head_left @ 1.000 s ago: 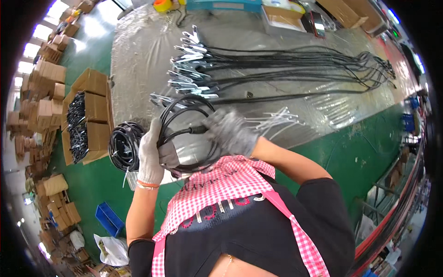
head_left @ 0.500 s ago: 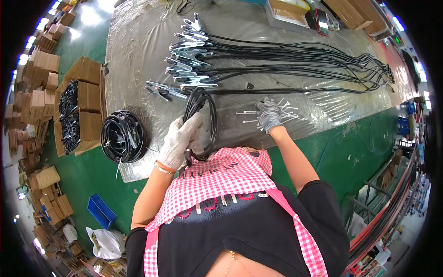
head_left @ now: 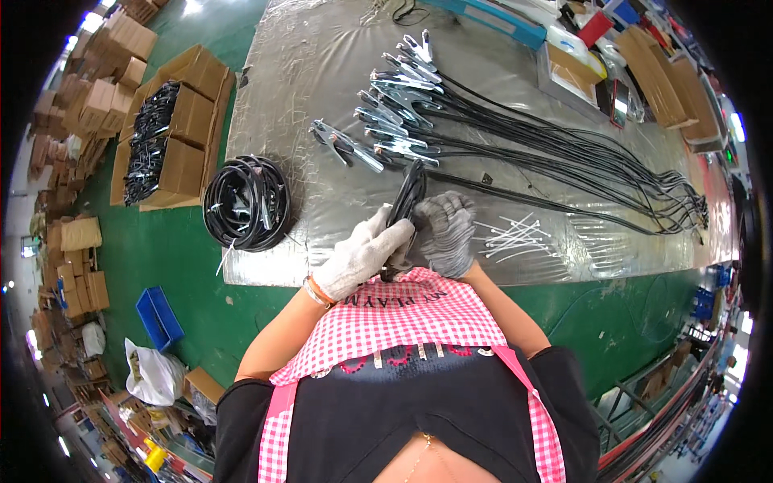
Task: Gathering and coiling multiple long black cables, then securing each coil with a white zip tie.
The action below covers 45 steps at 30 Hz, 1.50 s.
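My left hand (head_left: 361, 256), in a white glove, grips a looped bundle of black cable (head_left: 412, 187) upright at the table's near edge. Close against the bundle's right side is my right hand (head_left: 448, 233) in a grey glove. Its fingers are curled, and whatever they hold is hidden. White cable ties (head_left: 517, 237) lie scattered just right of that hand. Beyond the bundle, metal spring clamps (head_left: 407, 105) sit in a row on the ends of long black cables (head_left: 547, 137), which stretch to the right. A coil of black cable (head_left: 245, 203) rests to my left.
The table (head_left: 322, 88) has a shiny plastic cover. Cardboard boxes of black parts (head_left: 183, 121) stand at its left, and a blue bin (head_left: 159, 318) is on the green floor. An open box (head_left: 570, 76) and cardboard (head_left: 656, 76) occupy the far right.
My right hand has left the cable ties and come leftward to the cable bundle. My left hand still holds the bundle. The whole view has shifted and turned.
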Available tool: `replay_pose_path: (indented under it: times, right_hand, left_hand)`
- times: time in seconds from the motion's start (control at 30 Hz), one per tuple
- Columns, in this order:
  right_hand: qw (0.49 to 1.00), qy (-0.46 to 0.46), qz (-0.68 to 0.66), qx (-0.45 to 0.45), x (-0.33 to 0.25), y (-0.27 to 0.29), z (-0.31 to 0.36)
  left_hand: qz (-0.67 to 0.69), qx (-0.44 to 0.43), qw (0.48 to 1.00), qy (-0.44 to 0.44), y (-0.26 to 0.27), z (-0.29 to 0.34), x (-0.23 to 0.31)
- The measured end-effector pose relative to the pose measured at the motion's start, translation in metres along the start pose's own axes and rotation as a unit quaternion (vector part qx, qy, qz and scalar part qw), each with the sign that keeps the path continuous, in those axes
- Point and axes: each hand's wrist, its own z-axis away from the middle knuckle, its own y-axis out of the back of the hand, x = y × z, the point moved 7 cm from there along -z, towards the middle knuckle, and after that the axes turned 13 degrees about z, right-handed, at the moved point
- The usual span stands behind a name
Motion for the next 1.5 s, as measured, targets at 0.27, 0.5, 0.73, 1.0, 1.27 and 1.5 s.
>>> replay_pose_path:
  times: [0.27, 0.5, 0.73, 1.0, 1.27, 1.5]
  right_hand:
    - [0.998, 0.003, 0.047, -0.049, 0.004, 0.007, 0.017]
    - [0.999, 0.038, 0.013, 0.035, 0.000, 0.039, -0.006]
    - [0.971, -0.122, -0.206, 0.010, 0.009, 0.029, -0.005]
    - [0.830, -0.231, -0.493, -0.117, 0.014, 0.006, -0.024]
    - [0.845, -0.153, -0.463, -0.220, 0.021, 0.009, -0.022]
    - [0.860, -0.147, -0.442, -0.208, 0.019, 0.012, -0.025]
  left_hand:
    - [0.261, 0.084, 0.941, 0.198, -0.003, 0.007, -0.033]
    - [0.328, 0.127, 0.914, 0.205, -0.006, 0.003, -0.037]
    - [0.363, 0.192, 0.897, 0.164, -0.009, 0.005, -0.036]
    - [0.406, 0.220, 0.872, 0.166, -0.023, 0.007, -0.035]
    - [0.460, 0.181, 0.852, 0.172, -0.026, 0.007, -0.029]
    - [0.459, 0.176, 0.855, 0.166, -0.029, 0.007, -0.033]
